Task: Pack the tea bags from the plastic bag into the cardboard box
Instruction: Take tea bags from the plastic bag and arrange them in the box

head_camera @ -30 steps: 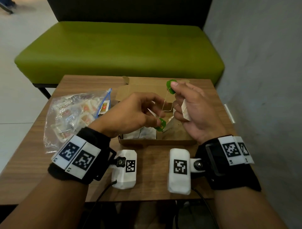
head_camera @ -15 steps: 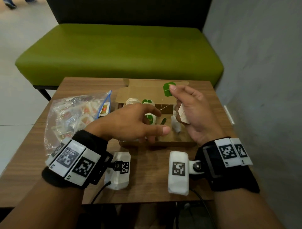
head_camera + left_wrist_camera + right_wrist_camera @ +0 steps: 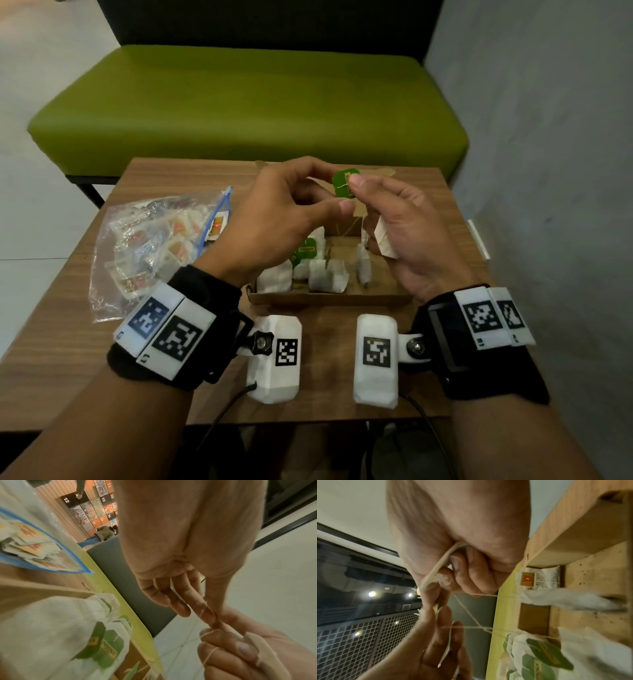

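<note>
My right hand (image 3: 354, 183) pinches a green paper tag (image 3: 342, 183) between thumb and forefinger, above the open cardboard box (image 3: 329, 299). Its other fingers curl round a white tea bag (image 3: 385, 240). Thin strings (image 3: 471, 615) run from that hand down to tea bags in the box (image 3: 325, 279); one bag (image 3: 363, 267) hangs upright at the right. My left hand (image 3: 337, 200) has thumb and forefinger closed on the string (image 3: 202, 612) just below the tag. The clear plastic bag (image 3: 154, 246), with several orange-tagged tea bags inside, lies left of the box.
The box sits on a small wooden table (image 3: 342, 404) with a green bench (image 3: 246, 102) behind and a grey wall (image 3: 548, 171) close on the right. One orange-tagged tea bag (image 3: 529, 579) lies in the box's far corner.
My left hand rose out of the box and came up to the string under the green tag. My right hand stayed about where it was, still holding tag and bag.
</note>
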